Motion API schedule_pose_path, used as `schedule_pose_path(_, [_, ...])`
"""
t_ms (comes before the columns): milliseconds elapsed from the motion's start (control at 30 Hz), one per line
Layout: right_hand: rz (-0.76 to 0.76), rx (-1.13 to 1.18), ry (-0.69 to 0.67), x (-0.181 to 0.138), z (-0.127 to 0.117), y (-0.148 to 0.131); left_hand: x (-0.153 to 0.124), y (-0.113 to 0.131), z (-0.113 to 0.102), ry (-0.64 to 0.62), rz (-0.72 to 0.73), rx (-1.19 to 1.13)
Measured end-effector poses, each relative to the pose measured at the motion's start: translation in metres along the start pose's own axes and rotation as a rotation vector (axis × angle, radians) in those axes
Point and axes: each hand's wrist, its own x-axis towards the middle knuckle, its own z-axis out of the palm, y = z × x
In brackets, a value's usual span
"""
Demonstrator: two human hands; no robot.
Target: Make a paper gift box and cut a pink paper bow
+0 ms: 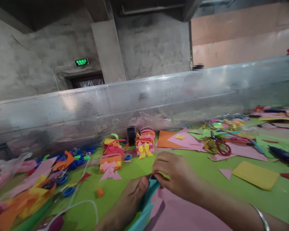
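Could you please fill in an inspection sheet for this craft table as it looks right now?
Surface: green table, largely covered with paper.
Job's things: teal paper over a pink sheet.
Clutter: scissors, yellow sheet, bowed paper boxes, loose scraps.
Hands: left hand and right hand both pinch the teal paper.
Cables: white cable at the left.
Surroundings: perforated metal screen, concrete walls, exit sign.

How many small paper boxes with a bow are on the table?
2. The orange box with a pink bow stands left, the pink box with a yellow bow right of it. More may hide behind.
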Motion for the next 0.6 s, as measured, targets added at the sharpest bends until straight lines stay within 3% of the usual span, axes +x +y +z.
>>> schedule_pose_path(167, [-0.021, -0.004, -0.018, 0.0, -0.0007, 0.0005, -0.001, 0.0015, 0.0002, 0.013, 0.006, 0.081])
schedule_pose_path(400, [-0.015, 0.088, 0.094, -0.0001, 0.0027, -0.0014, -0.0004, -0.007, 0.0051, 0.218, -0.082, 0.064])
schedule_pose_path(600, [-0.01, 0.095, 0.141, -0.0008, 0.003, -0.0032, -0.002, 0.0012, 0.0018, 0.137, 0.023, 0.052])
